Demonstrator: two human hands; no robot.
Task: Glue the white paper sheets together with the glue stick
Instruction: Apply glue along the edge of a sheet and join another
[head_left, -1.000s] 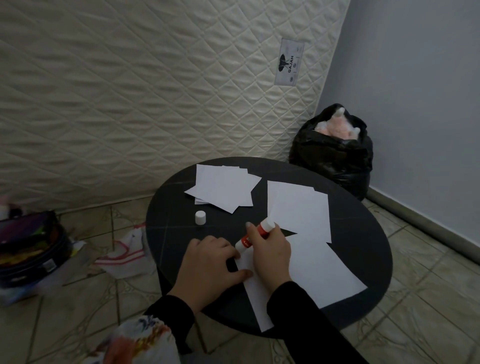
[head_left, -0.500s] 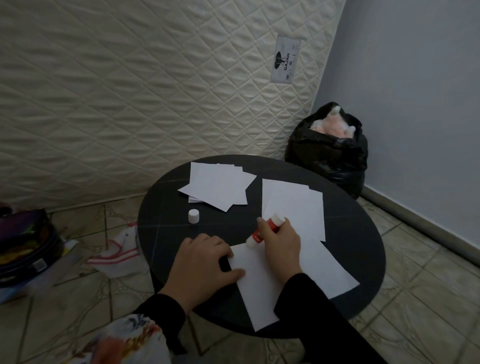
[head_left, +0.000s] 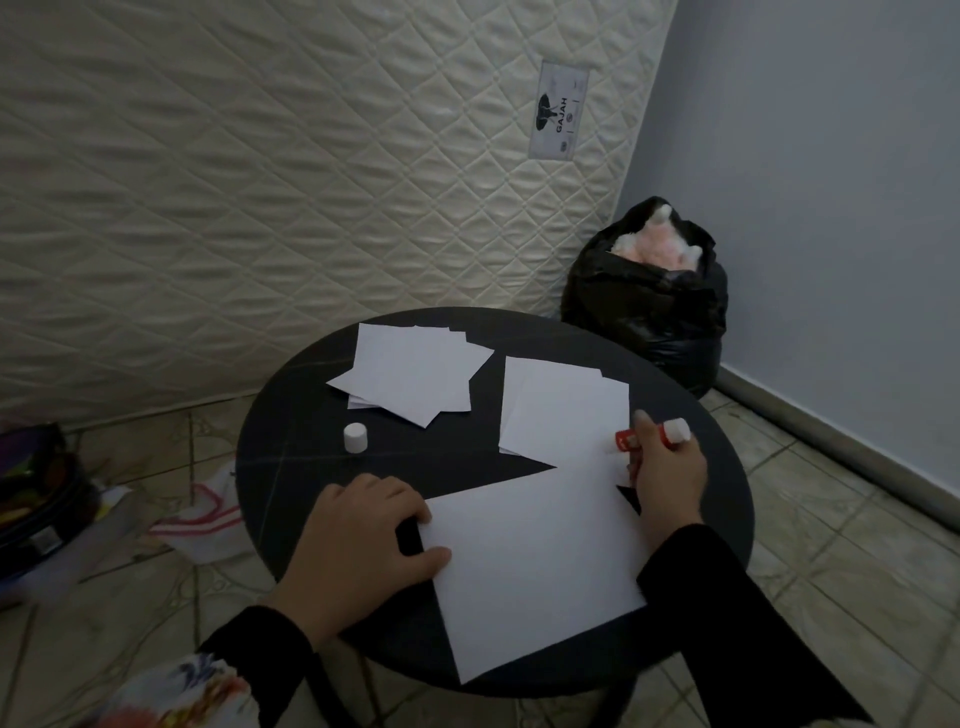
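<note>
Glue stick (head_left: 647, 440) gripped in right hand (head_left: 667, 475), tip on far corner of near paper sheet (head_left: 535, 561), left hand (head_left: 363, 540) pressing its left edge flat onto round dark surface (head_left: 291, 457), cap (head_left: 355, 438) standing nearby, loose sheets (head_left: 415, 376) beyond.

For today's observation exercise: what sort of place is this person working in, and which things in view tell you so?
Probably a room in a home, perhaps a spare or storage room. A quilted mattress stands on edge against the wall, a stuffed black plastic bag sits in the corner, and the work is done on a small round black table over tiled floor.
</note>
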